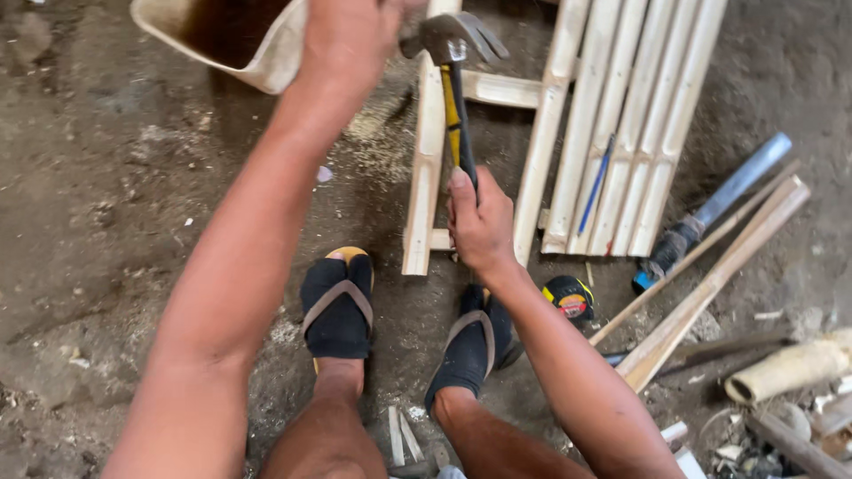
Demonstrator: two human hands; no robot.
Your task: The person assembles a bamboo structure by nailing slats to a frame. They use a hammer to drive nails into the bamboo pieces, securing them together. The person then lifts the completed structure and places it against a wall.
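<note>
My right hand (479, 222) grips the black and yellow handle of a claw hammer (453, 40), whose steel head is raised over a pale bamboo frame (424, 177) lying on the dirt floor. My left hand (346, 40) is at the top of the view, beside the hammer head and near the upper end of the frame's left slat; its fingers are cut off by the picture edge, so what it holds is hidden. Several bamboo slats (639, 124) lie side by side on the frame's right part. My feet in black socks and sandals (339, 306) rest below the frame.
A blue pen (596, 184) lies on the slats. A tape measure (568, 297) sits by my right foot. A grey-handled tool (710, 213), loose bamboo sticks (710, 288) and scraps lie at the right. A beige container (231, 40) stands at the top left.
</note>
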